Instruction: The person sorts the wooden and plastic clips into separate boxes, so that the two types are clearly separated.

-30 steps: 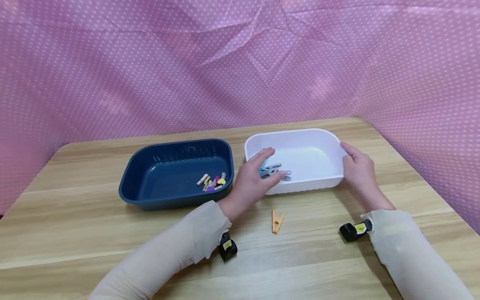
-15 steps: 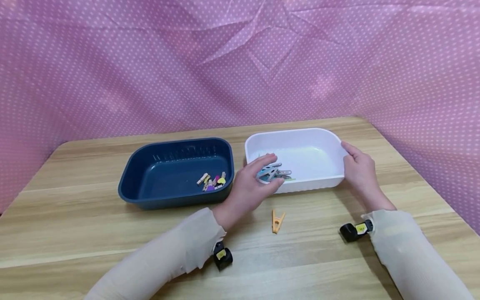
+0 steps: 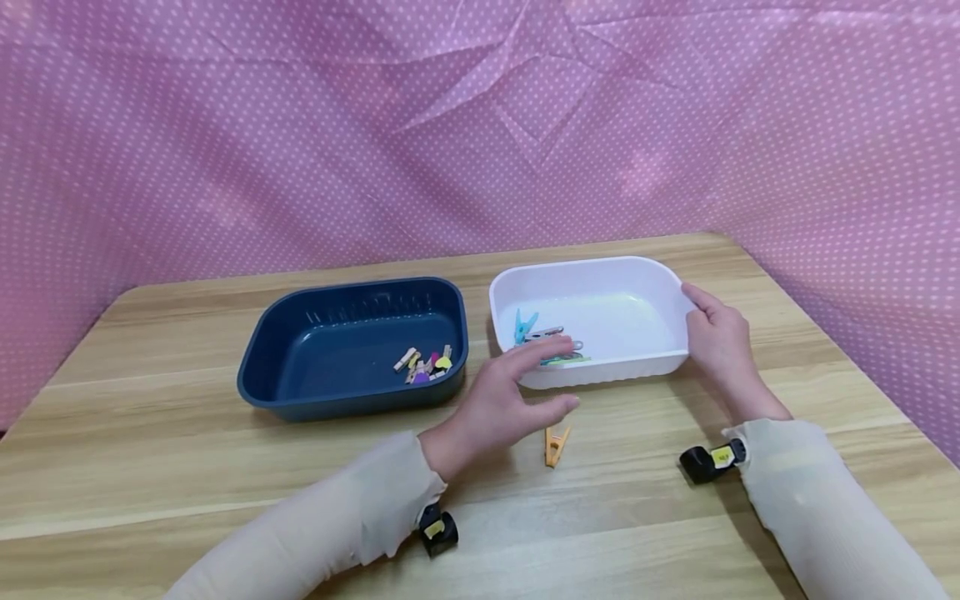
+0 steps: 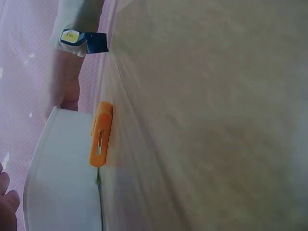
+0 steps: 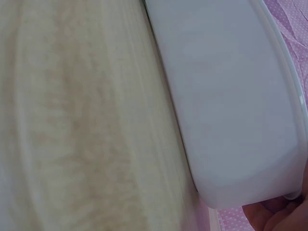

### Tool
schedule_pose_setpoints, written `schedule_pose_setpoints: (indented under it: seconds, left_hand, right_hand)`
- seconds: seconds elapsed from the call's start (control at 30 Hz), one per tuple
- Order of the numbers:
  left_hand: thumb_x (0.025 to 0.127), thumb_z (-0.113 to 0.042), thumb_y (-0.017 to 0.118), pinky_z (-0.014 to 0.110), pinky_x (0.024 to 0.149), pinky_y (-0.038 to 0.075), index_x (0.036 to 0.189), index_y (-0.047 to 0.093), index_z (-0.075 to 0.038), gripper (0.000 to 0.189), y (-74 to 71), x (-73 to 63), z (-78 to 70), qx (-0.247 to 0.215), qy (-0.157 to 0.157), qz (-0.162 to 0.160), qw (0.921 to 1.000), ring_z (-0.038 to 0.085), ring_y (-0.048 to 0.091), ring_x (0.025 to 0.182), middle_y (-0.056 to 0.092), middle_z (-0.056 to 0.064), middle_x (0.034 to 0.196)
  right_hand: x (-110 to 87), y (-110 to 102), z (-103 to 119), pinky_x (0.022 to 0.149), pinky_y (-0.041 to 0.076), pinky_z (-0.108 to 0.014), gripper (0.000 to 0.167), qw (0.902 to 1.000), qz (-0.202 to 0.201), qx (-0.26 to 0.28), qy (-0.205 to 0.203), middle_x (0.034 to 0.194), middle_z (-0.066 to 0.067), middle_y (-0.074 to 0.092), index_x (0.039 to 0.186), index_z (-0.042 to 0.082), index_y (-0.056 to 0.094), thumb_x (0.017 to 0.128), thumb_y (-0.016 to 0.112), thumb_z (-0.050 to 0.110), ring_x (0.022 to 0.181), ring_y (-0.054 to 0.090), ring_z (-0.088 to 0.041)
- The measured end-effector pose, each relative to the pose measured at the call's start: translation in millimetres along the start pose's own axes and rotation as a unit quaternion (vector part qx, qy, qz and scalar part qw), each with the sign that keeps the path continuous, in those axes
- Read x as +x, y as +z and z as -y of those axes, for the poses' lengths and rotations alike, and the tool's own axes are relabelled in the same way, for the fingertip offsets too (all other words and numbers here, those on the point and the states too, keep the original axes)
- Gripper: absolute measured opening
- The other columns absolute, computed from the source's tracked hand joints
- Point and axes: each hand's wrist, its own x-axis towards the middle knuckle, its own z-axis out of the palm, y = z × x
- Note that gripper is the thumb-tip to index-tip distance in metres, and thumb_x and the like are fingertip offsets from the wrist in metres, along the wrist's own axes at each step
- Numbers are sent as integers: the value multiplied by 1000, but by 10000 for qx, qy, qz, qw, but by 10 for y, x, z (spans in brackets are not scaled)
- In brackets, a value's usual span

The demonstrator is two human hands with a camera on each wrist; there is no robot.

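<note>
My left hand [image 3: 504, 406] hovers near the front left corner of the white basin [image 3: 600, 374], its fingers spread and holding nothing. Just beyond its thumb, an orange clothespin [image 3: 555, 447] lies on the table; in the left wrist view the orange clothespin [image 4: 101, 134] appears in front of the basin's wall. At the basin's right end my right hand [image 3: 720, 350] grips the rim, thumb on top; the right wrist view shows curled fingers [image 5: 276, 214] under that rim. Inside the basin are a blue clothespin [image 3: 523, 325] and several grey and green ones, partly hidden by my left hand.
To the left stands a dark blue basin [image 3: 285, 403] with several small wooden clothespins [image 3: 427, 363], some with coloured decorations, in its front right corner. Both basins are on a wooden table [image 3: 187, 475]. A pink dotted cloth [image 3: 480, 133] hangs behind.
My left hand has drawn back from inside the white basin, toward the front and the orange clothespin. The blue clothespin now shows inside the basin. My right hand has stayed on the rim.
</note>
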Motion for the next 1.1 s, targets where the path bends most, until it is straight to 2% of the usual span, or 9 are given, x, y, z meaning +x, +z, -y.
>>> schedule_pose_setpoints:
  seconds: [0.07, 0.23, 0.37, 0.5, 0.6, 0.73, 0.8, 1.1]
  left_hand:
    - [80, -14, 72, 26, 105, 36, 127, 56, -10, 50, 3, -7, 1, -82, 35, 118, 9999, 9, 42, 128, 51, 2, 136]
    - [79, -14, 73, 25, 105, 36, 128, 54, -10, 53, -10, -31, 0, -254, -107, 480, 9985, 6, 42, 127, 50, -1, 136]
    - [79, -13, 73, 26, 104, 36, 128, 55, -8, 52, -27, -43, 1, -381, -194, 801, 9959, 7, 44, 125, 52, 2, 135]
    - [79, -13, 73, 24, 104, 36, 128, 55, -8, 53, -40, -42, 6, -325, -280, 1115, 9928, 8, 45, 125, 54, 3, 133]
    - [77, -14, 74, 23, 104, 36, 129, 54, -8, 56, -42, -31, 11, -136, -192, 1379, 9902, 8, 45, 125, 54, 3, 132]
    - [76, -19, 76, 22, 105, 34, 131, 52, -9, 60, -41, -10, 20, 181, -71, 1794, 9836, 8, 44, 126, 52, 3, 134]
    - [76, -22, 76, 22, 106, 33, 132, 51, -10, 62, -42, -4, 26, 325, -133, 1998, 9792, 8, 43, 127, 51, 2, 136]
    - [77, -29, 75, 25, 106, 33, 134, 50, -15, 63, -71, 11, 51, 392, -658, 2718, 9593, 6, 41, 127, 49, -6, 137]
  right_hand:
    - [-2, 1, -2, 105, 31, -51, 50, 10000, -12, 6, -16, 143, -22, 34, 142, 3, 34, 93, 24, 11, 131, 32, -42]
    - [-7, 4, -1, 106, 31, -51, 50, 10000, 22, 60, 22, 144, -22, 33, 142, 3, 34, 93, 24, 12, 131, 32, -41]
    - [-10, 1, 7, 105, 32, -51, 50, 10000, 23, 88, 26, 144, -22, 32, 142, 3, 33, 94, 24, 11, 131, 32, -41]
    - [-13, -4, 14, 105, 31, -51, 50, 10000, 18, 66, 10, 144, -22, 32, 142, 3, 33, 93, 24, 11, 131, 31, -41]
    - [-13, -6, 14, 105, 31, -51, 50, 10000, 11, 53, 17, 144, -22, 32, 142, 3, 33, 93, 24, 11, 131, 31, -41]
    - [-16, -9, 16, 106, 31, -51, 50, 10000, -5, 38, 35, 144, -21, 33, 142, 4, 34, 94, 24, 12, 132, 31, -41]
    - [-17, -9, 18, 106, 31, -50, 50, 10000, 0, 56, 51, 144, -21, 32, 142, 4, 34, 94, 24, 12, 132, 31, -40]
    - [-23, -5, 29, 106, 31, -51, 50, 10000, 3, 62, 16, 144, -21, 33, 142, 3, 34, 93, 23, 12, 132, 32, -41]
